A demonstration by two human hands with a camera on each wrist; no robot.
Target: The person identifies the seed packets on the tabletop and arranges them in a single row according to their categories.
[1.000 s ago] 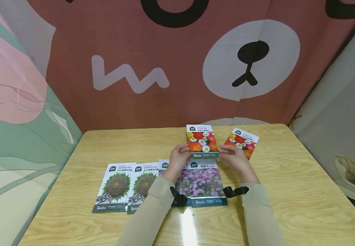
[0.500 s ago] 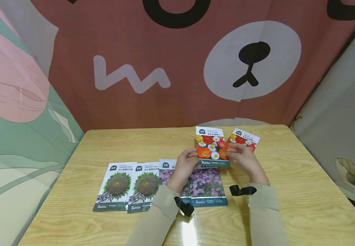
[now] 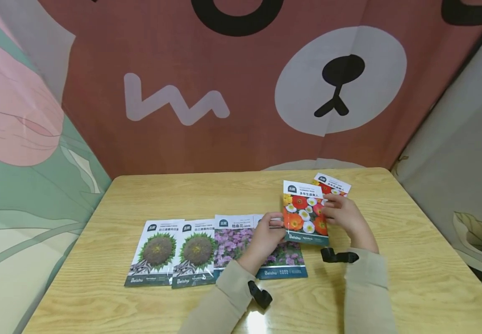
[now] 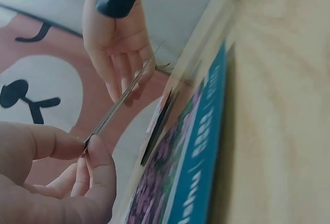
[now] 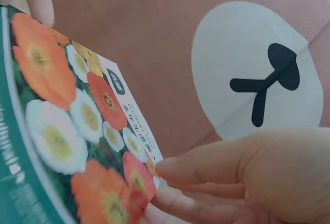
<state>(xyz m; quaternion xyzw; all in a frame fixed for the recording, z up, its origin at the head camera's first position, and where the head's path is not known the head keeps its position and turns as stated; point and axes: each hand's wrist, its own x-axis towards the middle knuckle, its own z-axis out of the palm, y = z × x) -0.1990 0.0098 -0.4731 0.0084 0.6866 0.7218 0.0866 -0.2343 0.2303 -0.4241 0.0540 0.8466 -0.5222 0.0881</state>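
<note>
A poppy seed packet [image 3: 305,215], printed with orange, red and white flowers, is held up off the table between my two hands. At its left edge, my left hand [image 3: 266,239] pinches it between thumb and finger; the left wrist view shows this packet [image 4: 116,108] edge-on. On the opposite side my right hand [image 3: 349,220] grips the edge, with its thumb [image 5: 206,165] on the printed face in the right wrist view. Behind the right hand lies a second poppy packet [image 3: 332,184], partly covered. Below the left hand is a purple-flower packet [image 3: 284,271], partly hidden.
Left of the hands, another purple-flower packet [image 3: 232,236] and two sunflower packets [image 3: 157,250] lie side by side in a row with overlapping edges on the wooden table [image 3: 99,306]. A bear-print cloth [image 3: 207,148] hangs behind the table's back edge.
Both hands have carried the held poppy packet rightward and toward the front edge. It now covers part of the second poppy packet and the right-hand purple-flower packet. The packets on the table stay put.
</note>
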